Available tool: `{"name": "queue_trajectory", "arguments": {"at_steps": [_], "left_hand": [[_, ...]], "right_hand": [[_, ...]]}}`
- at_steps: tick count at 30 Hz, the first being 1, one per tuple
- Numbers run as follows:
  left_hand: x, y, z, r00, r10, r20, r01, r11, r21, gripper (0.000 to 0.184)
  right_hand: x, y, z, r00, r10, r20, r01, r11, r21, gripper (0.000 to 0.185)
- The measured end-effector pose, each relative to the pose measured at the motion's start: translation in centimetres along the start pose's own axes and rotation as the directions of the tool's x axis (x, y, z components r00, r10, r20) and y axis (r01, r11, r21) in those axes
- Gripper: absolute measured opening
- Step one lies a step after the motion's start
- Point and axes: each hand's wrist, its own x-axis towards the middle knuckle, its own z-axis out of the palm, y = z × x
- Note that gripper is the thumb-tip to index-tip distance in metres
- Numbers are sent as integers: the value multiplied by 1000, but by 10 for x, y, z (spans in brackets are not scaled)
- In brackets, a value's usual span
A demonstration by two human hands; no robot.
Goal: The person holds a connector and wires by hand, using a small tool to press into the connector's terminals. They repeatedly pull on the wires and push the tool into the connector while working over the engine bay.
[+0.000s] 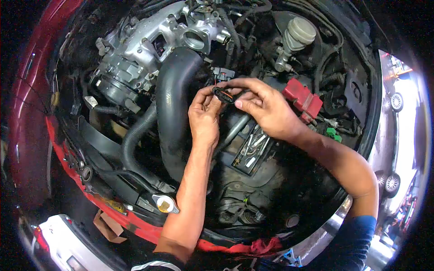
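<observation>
Between my two hands is a black electrical connector (pixel 224 95), its oval open face turned up and an orange line showing inside. My left hand (pixel 204 118) pinches it from the left with thumb and fingertips. From the right, my right hand (pixel 271 108) closes on it, thumb near its lower edge and index finger curled over the top. Just above the fingers sits a grey-black plug (pixel 224 73). A thick black air hose (pixel 174 99) runs close beside my left hand. Fingers partly cover the connector's back and wires.
A silver intake manifold with an open throttle flange (pixel 196 39) lies upper left. Below my right hand, a black tray (pixel 246 167) holds small metal parts. A red terminal cover (pixel 304 97), a brake fluid reservoir (pixel 300 32) and a radiator cap (pixel 165 203) surround the work area.
</observation>
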Motion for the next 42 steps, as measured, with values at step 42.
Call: {"name": "queue_trajectory", "arguments": {"at_steps": [42], "left_hand": [[1,2,-2,998,-63,11,63,998,10,20]], "right_hand": [[-99,111,59,564,-155,811,797,359,-486,12]]}}
